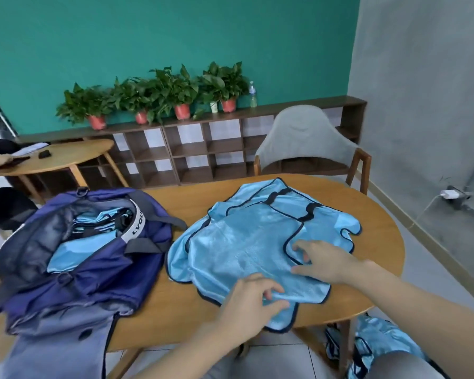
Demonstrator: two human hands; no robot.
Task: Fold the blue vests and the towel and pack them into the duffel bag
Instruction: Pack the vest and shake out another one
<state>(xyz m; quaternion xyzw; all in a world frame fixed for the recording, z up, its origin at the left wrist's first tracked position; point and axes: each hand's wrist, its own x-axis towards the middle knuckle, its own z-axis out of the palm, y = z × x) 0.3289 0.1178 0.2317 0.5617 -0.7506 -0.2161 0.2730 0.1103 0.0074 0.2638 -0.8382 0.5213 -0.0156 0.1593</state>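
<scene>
— Wood, pale and oval: that's the table (175, 313), isn't it?

— Yes, with a light blue vest (246, 242) spread across its middle, dark piping along the edges. The navy duffel bag (93, 272) lies open at the table's left end, with folded blue vests (93, 228) inside it.

— And the hands?

— The left hand (253, 298) pinches the vest's near hem between thumb and curled fingers. The right hand (323, 262) presses on the cloth with its fingers spread and bent; I cannot tell if it grips a fold.

— The room?

— A teal wall, a low brown shelf unit (192, 154) carrying potted plants (159, 97) and a bottle (253, 94), a grey-backed chair (304, 138) behind the table, a second wooden table (66, 157) at far left. More blue vests (381, 343) lie heaped low at the right, below the table's edge.
</scene>
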